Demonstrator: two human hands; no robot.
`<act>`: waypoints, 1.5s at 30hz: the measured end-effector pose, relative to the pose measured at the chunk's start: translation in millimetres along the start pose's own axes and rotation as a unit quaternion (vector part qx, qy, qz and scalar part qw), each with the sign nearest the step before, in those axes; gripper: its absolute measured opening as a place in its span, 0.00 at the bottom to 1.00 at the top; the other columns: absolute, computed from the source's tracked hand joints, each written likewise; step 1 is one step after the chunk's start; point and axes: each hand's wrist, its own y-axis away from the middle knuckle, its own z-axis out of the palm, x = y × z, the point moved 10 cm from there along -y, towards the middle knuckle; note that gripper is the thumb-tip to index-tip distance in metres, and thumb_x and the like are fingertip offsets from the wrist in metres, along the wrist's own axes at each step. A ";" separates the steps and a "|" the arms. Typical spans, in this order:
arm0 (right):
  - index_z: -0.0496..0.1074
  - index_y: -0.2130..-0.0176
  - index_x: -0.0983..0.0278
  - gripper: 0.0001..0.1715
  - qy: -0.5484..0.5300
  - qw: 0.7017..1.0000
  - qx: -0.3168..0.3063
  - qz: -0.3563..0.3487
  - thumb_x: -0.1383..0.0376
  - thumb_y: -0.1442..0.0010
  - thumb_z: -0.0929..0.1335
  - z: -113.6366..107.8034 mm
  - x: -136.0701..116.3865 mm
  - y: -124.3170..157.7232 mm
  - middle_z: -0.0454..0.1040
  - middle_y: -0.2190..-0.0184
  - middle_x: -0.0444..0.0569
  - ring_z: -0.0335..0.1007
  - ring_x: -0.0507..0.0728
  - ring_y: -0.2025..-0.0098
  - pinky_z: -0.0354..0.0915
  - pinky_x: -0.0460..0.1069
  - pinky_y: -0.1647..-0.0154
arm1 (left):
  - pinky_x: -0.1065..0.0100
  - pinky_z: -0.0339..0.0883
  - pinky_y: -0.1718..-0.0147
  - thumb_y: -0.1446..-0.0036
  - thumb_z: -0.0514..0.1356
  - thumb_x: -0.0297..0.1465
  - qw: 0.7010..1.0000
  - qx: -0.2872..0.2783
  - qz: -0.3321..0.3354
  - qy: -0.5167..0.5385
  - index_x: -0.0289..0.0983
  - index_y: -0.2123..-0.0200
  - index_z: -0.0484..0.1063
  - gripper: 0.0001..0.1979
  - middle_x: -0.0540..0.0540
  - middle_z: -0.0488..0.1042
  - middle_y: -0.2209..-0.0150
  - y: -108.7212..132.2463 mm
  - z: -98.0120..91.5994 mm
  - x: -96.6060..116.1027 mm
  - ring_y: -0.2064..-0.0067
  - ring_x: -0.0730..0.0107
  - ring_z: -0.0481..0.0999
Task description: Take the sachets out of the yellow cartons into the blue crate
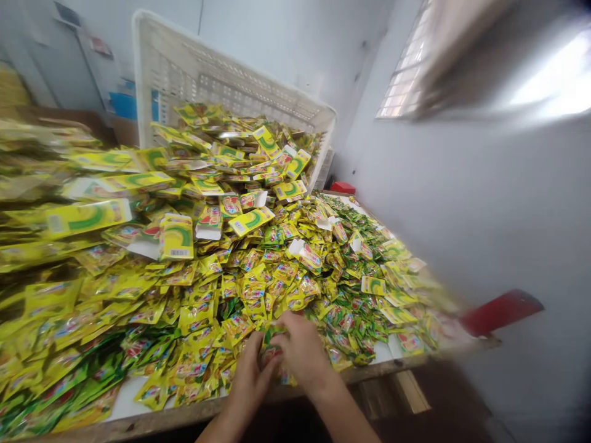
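Note:
At the near edge of a heaped table, my left hand (249, 372) and my right hand (303, 351) are close together. Between them is a small green and red packet (270, 351), partly covered by my fingers. The fingers of both hands are curled in around it, and some fingertips are hidden. Loose yellow packets (253, 292) lie just beyond my hands. Shiny green packets (339, 320) are heaped to the right of my right hand. More green packets (69, 384) lie in the near left part of the heap.
A white plastic crate (231, 58) lies tipped at the back, spilling flat yellow cartons (178, 237) over the packets. Some cartons have open white flaps. A red object (503, 312) sticks out at the table's right corner. The wooden table edge (364, 372) runs along the front.

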 end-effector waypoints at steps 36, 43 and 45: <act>0.81 0.67 0.64 0.16 -0.405 0.902 -0.021 0.150 0.55 0.51 0.75 58.1 57.1 10.3 0.74 0.76 0.46 0.68 0.52 0.78 0.68 0.46 0.80 | 0.62 0.71 0.49 0.48 0.66 0.43 0.972 -0.038 -0.145 0.183 0.38 0.59 0.80 0.17 0.44 0.81 0.57 -7.5 -34.7 -21.6 0.53 0.58 0.78; 0.81 0.69 0.64 0.14 -0.396 0.905 -0.007 0.158 0.57 0.53 0.76 59.5 61.1 11.3 0.76 0.75 0.47 0.71 0.55 0.75 0.71 0.49 0.76 | 0.66 0.71 0.54 0.40 0.61 0.37 0.996 -0.058 0.042 0.051 0.42 0.57 0.79 0.11 0.46 0.79 0.59 -18.6 -37.6 16.8 0.56 0.64 0.78; 0.81 0.69 0.63 0.12 -0.375 0.916 -0.009 0.139 0.58 0.52 0.76 53.3 56.2 10.7 0.75 0.73 0.46 0.71 0.55 0.74 0.71 0.49 0.75 | 0.67 0.72 0.56 0.39 0.60 0.34 0.992 -0.072 0.100 0.035 0.43 0.59 0.80 0.09 0.47 0.80 0.61 -18.6 -39.4 27.4 0.58 0.66 0.78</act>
